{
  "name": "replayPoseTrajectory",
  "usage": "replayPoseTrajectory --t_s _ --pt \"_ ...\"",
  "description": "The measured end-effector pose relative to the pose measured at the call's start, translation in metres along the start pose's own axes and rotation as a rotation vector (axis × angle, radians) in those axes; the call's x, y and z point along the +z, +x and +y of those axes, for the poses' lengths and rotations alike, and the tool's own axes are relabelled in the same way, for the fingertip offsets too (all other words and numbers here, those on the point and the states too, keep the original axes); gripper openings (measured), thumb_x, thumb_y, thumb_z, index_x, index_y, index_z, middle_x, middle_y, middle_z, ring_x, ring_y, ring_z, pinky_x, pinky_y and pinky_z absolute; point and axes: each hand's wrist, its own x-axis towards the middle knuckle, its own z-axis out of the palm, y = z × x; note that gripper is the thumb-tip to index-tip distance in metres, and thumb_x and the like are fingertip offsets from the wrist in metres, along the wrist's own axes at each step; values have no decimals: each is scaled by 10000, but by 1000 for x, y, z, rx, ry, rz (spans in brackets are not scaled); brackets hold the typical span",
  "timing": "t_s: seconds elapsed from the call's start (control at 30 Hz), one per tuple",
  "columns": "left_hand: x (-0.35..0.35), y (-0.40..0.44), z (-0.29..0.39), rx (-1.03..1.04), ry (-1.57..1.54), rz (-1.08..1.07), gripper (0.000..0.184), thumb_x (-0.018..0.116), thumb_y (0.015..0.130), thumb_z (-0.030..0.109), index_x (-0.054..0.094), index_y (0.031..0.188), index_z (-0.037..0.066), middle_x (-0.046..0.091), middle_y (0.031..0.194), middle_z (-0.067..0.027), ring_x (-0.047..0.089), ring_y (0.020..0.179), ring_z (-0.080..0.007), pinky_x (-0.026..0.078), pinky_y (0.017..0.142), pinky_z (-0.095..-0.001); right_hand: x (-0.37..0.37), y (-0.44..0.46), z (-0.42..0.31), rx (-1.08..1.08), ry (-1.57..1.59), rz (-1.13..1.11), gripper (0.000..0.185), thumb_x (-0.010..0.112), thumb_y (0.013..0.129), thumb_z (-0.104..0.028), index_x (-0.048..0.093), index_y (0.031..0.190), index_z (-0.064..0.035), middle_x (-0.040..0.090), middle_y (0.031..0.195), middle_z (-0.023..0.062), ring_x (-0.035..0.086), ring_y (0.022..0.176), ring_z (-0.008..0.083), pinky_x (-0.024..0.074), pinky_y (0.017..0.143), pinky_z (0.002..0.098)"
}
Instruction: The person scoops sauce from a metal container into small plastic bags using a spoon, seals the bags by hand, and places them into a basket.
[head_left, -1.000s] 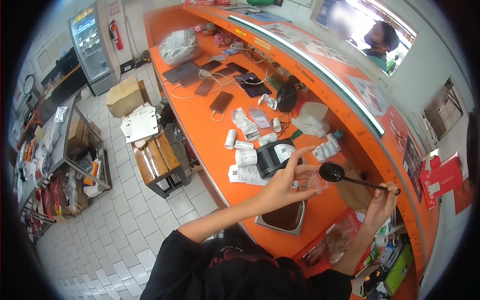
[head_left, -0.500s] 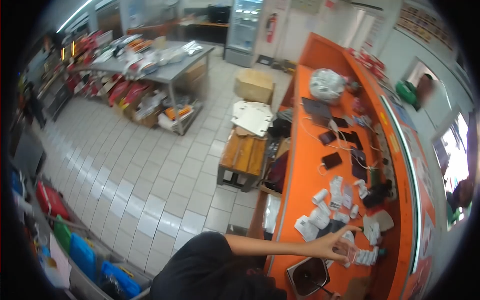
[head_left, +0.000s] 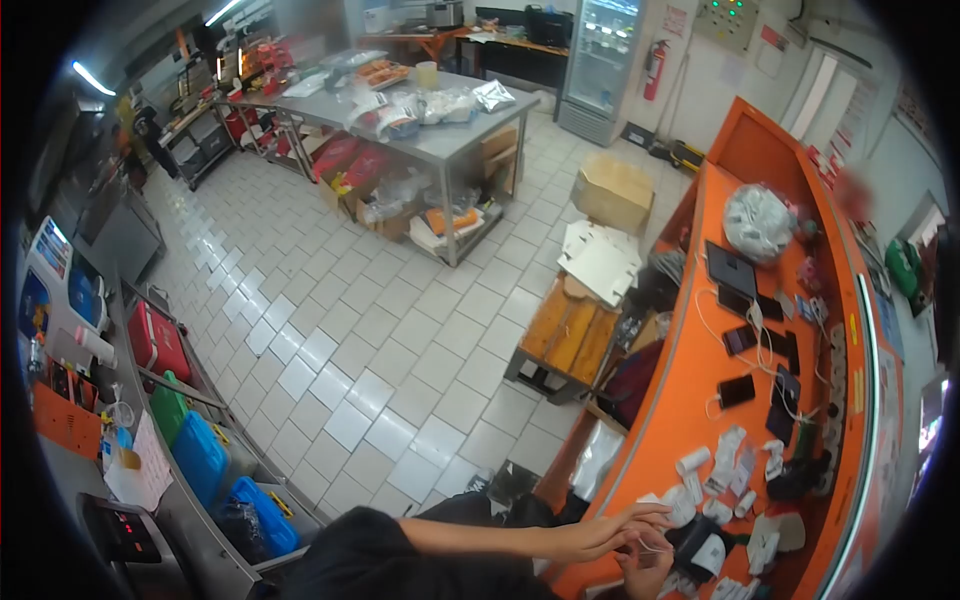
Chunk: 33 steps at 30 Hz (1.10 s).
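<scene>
My left hand (head_left: 600, 534) reaches in from the left over the edge of the orange counter (head_left: 655, 420), its fingers bent over the top of my right hand (head_left: 646, 574). Both hands meet around a small clear-looking thing with a thin pale rim (head_left: 655, 546); fingers cover most of it, and its kind is not readable. Just right of the hands is a dark device with a white label (head_left: 708, 556). White paper rolls and crumpled slips (head_left: 692, 462) lie beyond my fingertips.
Phones (head_left: 737, 391) with white cables and a laptop (head_left: 730, 268) lie farther along the counter, before a silvery bag (head_left: 756, 222). A wooden bench (head_left: 568, 335) stands left of it. A metal table (head_left: 450, 140) holds packages. Blue bins (head_left: 200, 460) line the left side.
The view has swung left. My left hand has drawn back from the paper slips toward my right hand, and the two now meet. The metal container and dark stick are out of view.
</scene>
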Motion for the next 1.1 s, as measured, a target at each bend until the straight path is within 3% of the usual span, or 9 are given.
replayPoseTrajectory --t_s 0.07,0.1,0.2,0.3,0.37,0.4,0.53,0.63,1.1 --pt "-33 -3 9 84 61 77 466 293 981 261 185 1381 48 436 1311 -148 379 1258 -267 264 1050 -377 48 43 -19 -448 -330 -7 262 672 796 -152 629 992 17 586 992 88 559 868 154 430 748 255" --pt "-48 -7 13 169 107 147 450 297 979 253 222 1370 44 409 1342 -144 356 1278 -281 233 1070 -388 59 60 -19 -440 -322 -16 262 672 796 -152 629 992 17 586 992 88 559 868 154 430 748 255" --pt "-104 -21 33 138 257 286 362 346 967 215 349 1290 51 385 1356 -161 365 1272 -301 272 1053 -397 121 124 -42 -429 -281 -26 116 700 732 -68 645 787 17 608 727 75 591 701 162 449 640 261" --pt "-169 -36 58 148 354 406 295 439 929 170 438 1200 55 402 1341 -180 379 1257 -326 316 1023 -416 169 187 -44 -523 -341 -201 178 690 665 90 633 829 50 634 763 70 609 693 154 474 598 256" --pt "-212 -43 79 195 376 514 260 575 863 115 489 1101 59 460 1296 -203 399 1234 -355 366 980 -444 208 223 -42 -566 -284 -194 147 679 685 73 628 821 46 637 768 83 612 691 157 472 605 246" --pt "-237 -44 90 254 479 588 358 661 779 34 495 1096 54 460 1261 -232 478 1152 -339 432 918 -411 226 241 -46 -527 -288 -244 138 674 686 73 629 812 39 634 759 89 612 679 161 471 598 246" --pt "-320 -61 140 25 767 799 196 688 744 27 598 917 39 410 1188 -148 514 1063 -300 468 872 -395 289 316 -61 -534 -273 -322 143 653 683 78 639 811 15 621 733 103 603 644 176 465 578 251" --pt "-381 -59 164 57 877 854 124 704 716 15 638 820 35 356 1188 -129 474 1107 -300 471 863 -408 326 373 -72 -528 -271 -368 151 658 676 65 642 816 9 619 734 98 596 643 180 463 572 254" --pt "-653 15 250 -67 854 1195 98 712 697 -1 674 775 46 354 1221 -117 345 1207 -281 408 928 -455 480 674 -156 -576 -151 -595 118 682 701 39 649 811 11 646 786 97 620 703 166 488 638 249"
